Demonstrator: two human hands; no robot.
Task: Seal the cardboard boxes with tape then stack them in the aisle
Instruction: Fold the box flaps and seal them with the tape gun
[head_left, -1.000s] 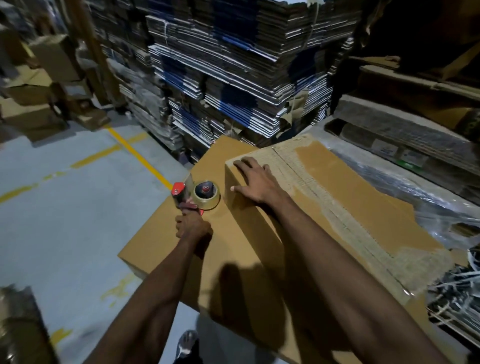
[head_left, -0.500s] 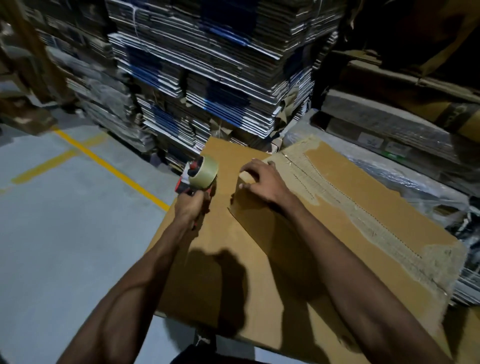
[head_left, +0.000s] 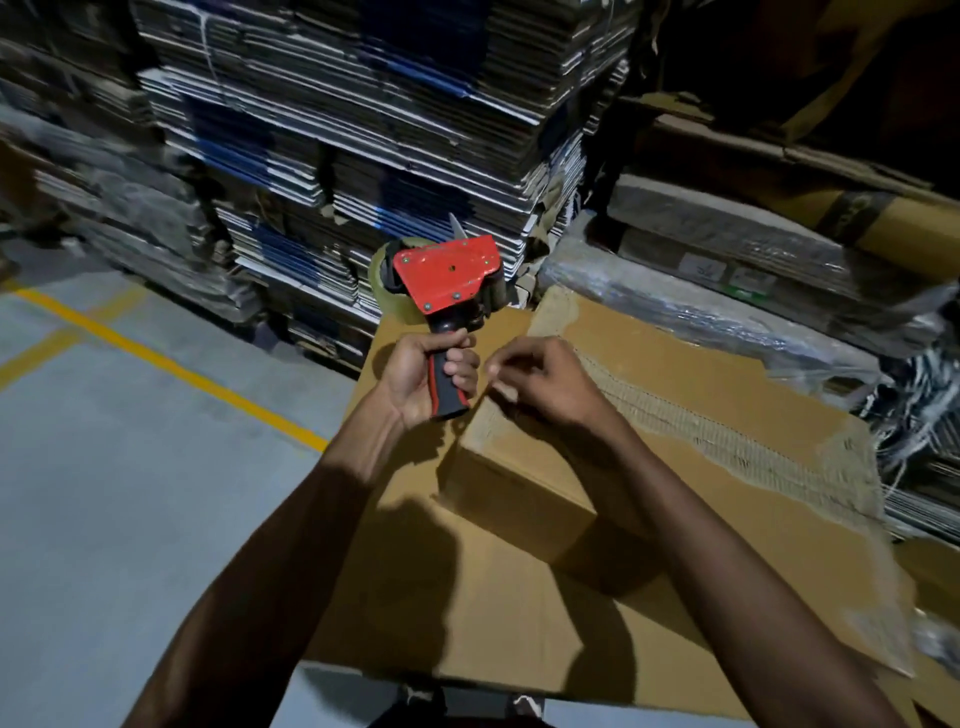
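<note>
Above the box corner I see the left hand (head_left: 415, 379) gripping the red tape dispenser (head_left: 447, 283) by its handle, head up. Right hand (head_left: 545, 387) has fingers curled, pinching at the near corner of the upper cardboard box (head_left: 675, 415), which sits on a larger cardboard box (head_left: 457, 597). Flattened carton stacks (head_left: 363, 130) behind.

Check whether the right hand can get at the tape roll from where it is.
Probably yes: the right hand hovers beside the left hand, which holds the dispenser up; the tape roll sits behind its red plate.
</note>
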